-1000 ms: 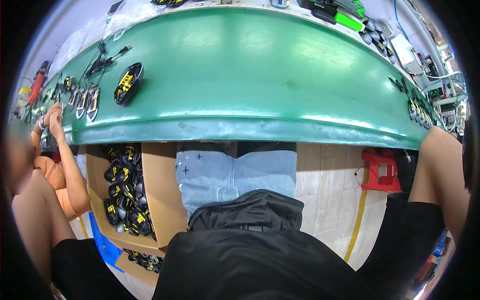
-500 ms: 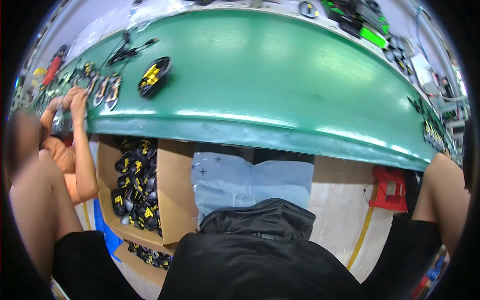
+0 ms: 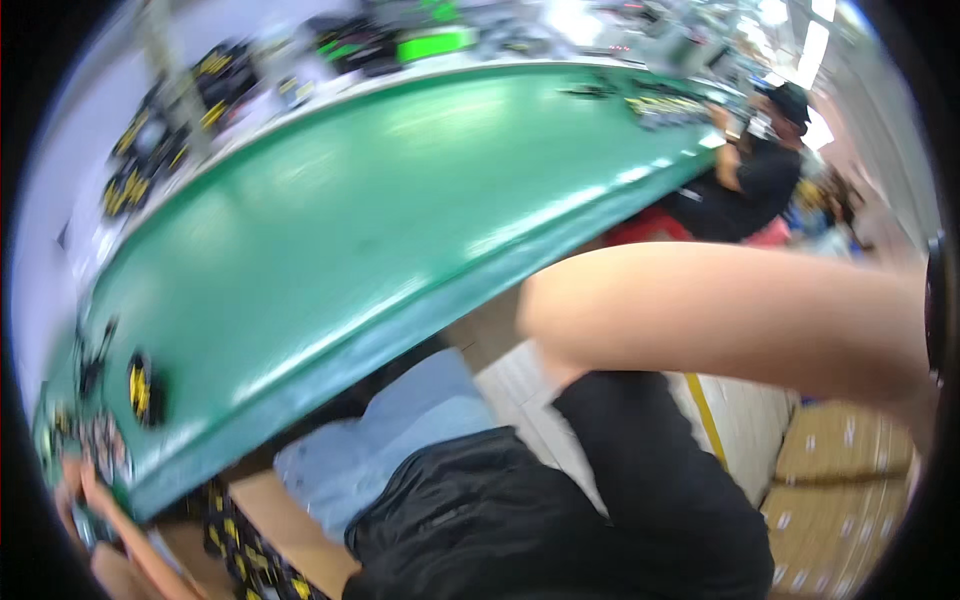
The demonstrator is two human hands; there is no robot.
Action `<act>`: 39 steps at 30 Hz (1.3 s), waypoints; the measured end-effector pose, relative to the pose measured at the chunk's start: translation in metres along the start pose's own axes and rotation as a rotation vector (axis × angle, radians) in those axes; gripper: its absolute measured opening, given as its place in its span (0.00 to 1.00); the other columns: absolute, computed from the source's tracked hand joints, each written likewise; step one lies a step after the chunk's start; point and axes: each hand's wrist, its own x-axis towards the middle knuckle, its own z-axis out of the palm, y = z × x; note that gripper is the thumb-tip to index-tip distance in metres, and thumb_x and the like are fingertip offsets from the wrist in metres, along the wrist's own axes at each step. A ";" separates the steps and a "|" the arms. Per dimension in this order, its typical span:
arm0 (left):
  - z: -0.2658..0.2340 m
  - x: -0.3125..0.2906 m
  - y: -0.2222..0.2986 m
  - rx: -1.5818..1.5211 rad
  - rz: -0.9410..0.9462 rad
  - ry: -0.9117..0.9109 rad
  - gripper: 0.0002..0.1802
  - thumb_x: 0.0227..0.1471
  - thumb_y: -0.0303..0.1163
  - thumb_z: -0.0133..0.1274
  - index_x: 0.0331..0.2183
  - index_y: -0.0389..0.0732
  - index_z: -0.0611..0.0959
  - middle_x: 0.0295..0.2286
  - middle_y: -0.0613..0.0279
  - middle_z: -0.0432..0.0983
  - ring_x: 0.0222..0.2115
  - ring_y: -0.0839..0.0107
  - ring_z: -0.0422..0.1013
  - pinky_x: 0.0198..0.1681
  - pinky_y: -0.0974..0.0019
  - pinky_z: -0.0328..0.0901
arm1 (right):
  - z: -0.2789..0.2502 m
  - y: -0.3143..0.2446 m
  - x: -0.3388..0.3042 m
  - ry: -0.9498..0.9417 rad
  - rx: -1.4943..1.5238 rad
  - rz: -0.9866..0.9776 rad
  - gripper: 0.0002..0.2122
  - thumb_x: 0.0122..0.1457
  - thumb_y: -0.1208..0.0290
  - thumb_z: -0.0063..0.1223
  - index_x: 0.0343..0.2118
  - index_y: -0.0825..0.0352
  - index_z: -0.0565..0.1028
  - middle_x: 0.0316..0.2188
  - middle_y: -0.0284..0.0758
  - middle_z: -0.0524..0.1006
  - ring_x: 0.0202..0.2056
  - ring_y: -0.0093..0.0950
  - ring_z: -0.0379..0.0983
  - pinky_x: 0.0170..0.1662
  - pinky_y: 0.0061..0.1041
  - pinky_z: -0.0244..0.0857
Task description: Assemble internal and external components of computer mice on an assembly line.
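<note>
Neither of my hands is in the picture. My right forearm (image 3: pixel 720 310) is raised across the right side, bent at the elbow, with a dark band (image 3: pixel 936 310) near the wrist at the picture's edge. The hand beyond it is cut off. Nothing of my left arm shows clearly. Before me stretches a long green-topped table (image 3: pixel 330 230). On its left part lies a black oval thing with yellow pieces (image 3: pixel 146 390), out of my reach of contact in view. Dark cables (image 3: pixel 93 365) lie beside it.
At lower left another person's hands (image 3: pixel 82 478) work by small parts. A person in black (image 3: pixel 750 180) sits at the table's far right. An open carton (image 3: pixel 290 530) holds black-and-yellow parts. Closed cartons (image 3: pixel 840 510) stand at lower right. Bright green packaging (image 3: pixel 435 44) sits behind the table.
My view has swung to the right and tilted. The oval thing and the left person now appear lower left. My right forearm has come further into view; the seated person at right now shows.
</note>
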 end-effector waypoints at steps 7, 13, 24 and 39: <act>0.173 0.046 -0.045 -0.429 0.105 0.019 0.24 0.60 0.37 0.37 0.41 0.22 0.75 0.42 0.44 0.72 0.44 0.57 0.70 0.50 0.56 0.65 | -0.091 -0.043 0.029 -0.035 -0.388 0.052 0.14 0.64 0.69 0.43 0.29 0.73 0.77 0.25 0.41 0.78 0.22 0.29 0.77 0.28 0.23 0.71; 0.248 0.043 -0.038 -0.603 0.086 0.021 0.25 0.60 0.38 0.37 0.41 0.22 0.75 0.42 0.43 0.72 0.44 0.56 0.70 0.50 0.55 0.65 | -0.168 0.033 -0.080 -0.234 -0.992 0.565 0.08 0.52 0.69 0.54 0.28 0.69 0.81 0.24 0.38 0.81 0.26 0.28 0.78 0.29 0.26 0.72; 0.193 0.018 -0.001 -0.513 0.022 0.044 0.27 0.61 0.40 0.37 0.41 0.21 0.75 0.42 0.41 0.72 0.45 0.54 0.70 0.50 0.53 0.65 | -0.205 0.065 -0.184 -0.463 -1.246 0.591 0.08 0.48 0.70 0.54 0.32 0.61 0.82 0.27 0.38 0.80 0.31 0.38 0.77 0.37 0.35 0.71; -0.052 -0.005 0.306 0.636 -0.085 0.157 0.29 0.61 0.43 0.37 0.41 0.20 0.74 0.42 0.38 0.71 0.45 0.51 0.70 0.50 0.50 0.66 | -0.181 0.041 -0.163 -0.619 -1.393 0.699 0.08 0.56 0.73 0.57 0.38 0.60 0.81 0.29 0.36 0.80 0.27 0.25 0.76 0.32 0.22 0.68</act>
